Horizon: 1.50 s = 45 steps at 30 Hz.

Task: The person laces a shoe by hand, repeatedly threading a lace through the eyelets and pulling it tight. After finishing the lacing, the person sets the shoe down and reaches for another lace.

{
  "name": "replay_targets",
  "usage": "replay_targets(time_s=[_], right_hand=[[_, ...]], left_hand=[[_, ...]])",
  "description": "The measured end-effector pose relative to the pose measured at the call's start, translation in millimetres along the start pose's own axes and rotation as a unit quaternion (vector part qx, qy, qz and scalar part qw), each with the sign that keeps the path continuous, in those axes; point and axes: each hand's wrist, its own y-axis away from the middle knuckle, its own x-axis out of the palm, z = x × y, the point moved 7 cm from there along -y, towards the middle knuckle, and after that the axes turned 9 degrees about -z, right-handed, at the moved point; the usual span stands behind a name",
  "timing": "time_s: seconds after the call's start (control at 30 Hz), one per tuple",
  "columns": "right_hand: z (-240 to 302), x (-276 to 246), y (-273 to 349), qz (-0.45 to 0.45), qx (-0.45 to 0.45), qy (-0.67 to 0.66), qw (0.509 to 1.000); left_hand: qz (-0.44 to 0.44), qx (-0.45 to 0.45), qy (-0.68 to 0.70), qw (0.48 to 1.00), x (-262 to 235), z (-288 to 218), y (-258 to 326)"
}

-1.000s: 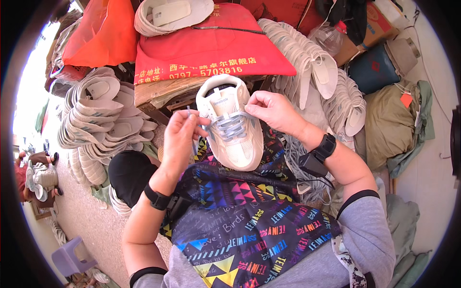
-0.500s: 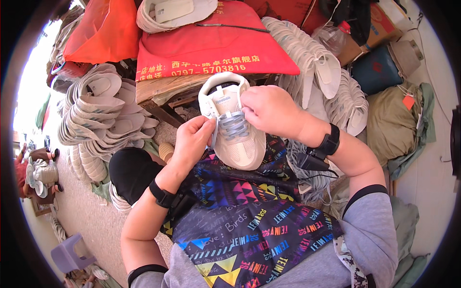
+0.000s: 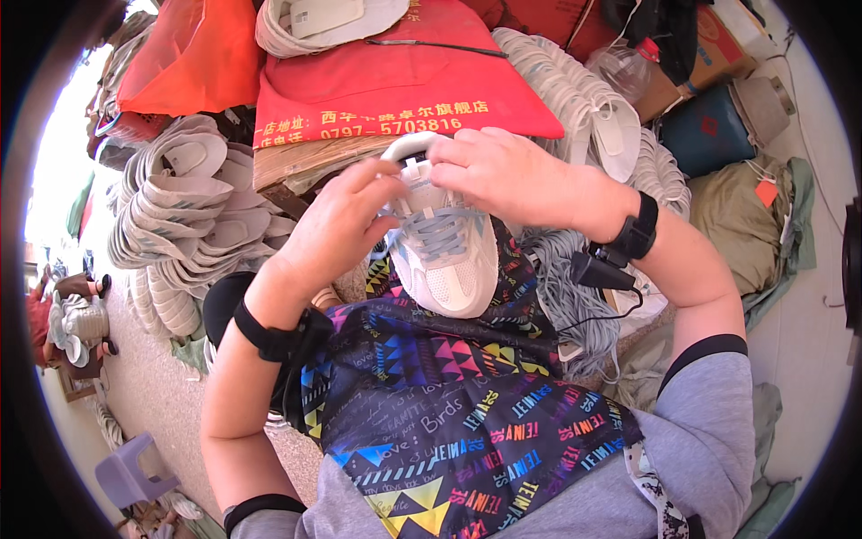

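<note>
Head view: white sneaker (image 3: 446,256) with grey-blue laces lies on the person's lap, toe toward the body, on a bright patterned apron (image 3: 449,413). Left hand (image 3: 337,225) rests against the shoe's left side, fingers curled together at the lace eyelets. Right hand (image 3: 507,175) covers the collar, fingers bent down, apparently pinching a lace. Bundle of grey laces (image 3: 561,296) just right of the shoe. Stacked white insoles (image 3: 189,216) lie to the left.

White sneaker (image 3: 446,260), grey-blue laces, toe toward lap
</note>
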Motion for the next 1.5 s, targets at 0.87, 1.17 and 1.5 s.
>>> replay_targets(time_s=[0.87,1.17,1.5], right_hand=[[26,-27,-17,-0.098,0.227,-0.444,0.861],[50,-80,-54,-0.077,0.232,-0.611,0.753],[-100,-35,38,-0.341,0.478,-0.646,0.487]], left_hand=[[-0.144,-0.178,0.311,0.922,-25,-22,4],[0.031,-0.294,0.531,0.794,-12,-27,-9],[-0.205,-0.451,0.578,0.648,4,92,46]])
